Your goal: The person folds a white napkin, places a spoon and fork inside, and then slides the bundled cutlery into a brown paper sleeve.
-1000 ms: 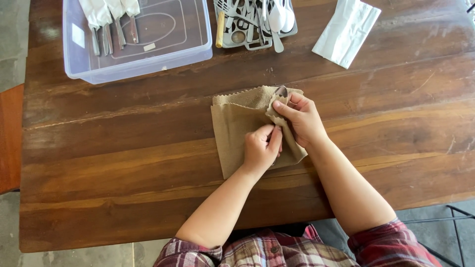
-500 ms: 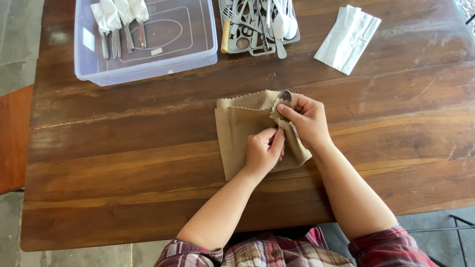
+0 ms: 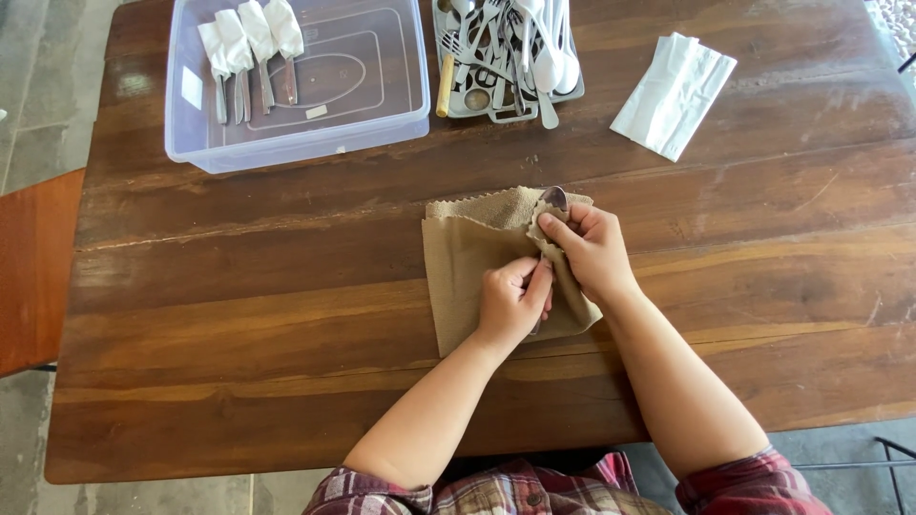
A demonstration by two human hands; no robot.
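A dark plank table (image 3: 239, 315) fills the frame, grey floor showing past its left and lower edges, with wide bare wood at lower left and right. At centre, the left hand (image 3: 510, 305) pinches a spoon (image 3: 554, 198) handle while the right hand (image 3: 592, 250) presses a tan cloth (image 3: 468, 257) around its bowl. A clear tub (image 3: 296, 143) sits upper left, a cutlery tray (image 3: 506, 105) and white napkin (image 3: 673, 93) upper right.

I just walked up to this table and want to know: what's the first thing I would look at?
Your eye goes to the middle of the wooden table, where the left hand and right hand wrap a tan cloth around a spoon. At the far edge sit a clear plastic bin holding napkin-wrapped cutlery, a grey tray of loose cutlery, and white napkins to the right.
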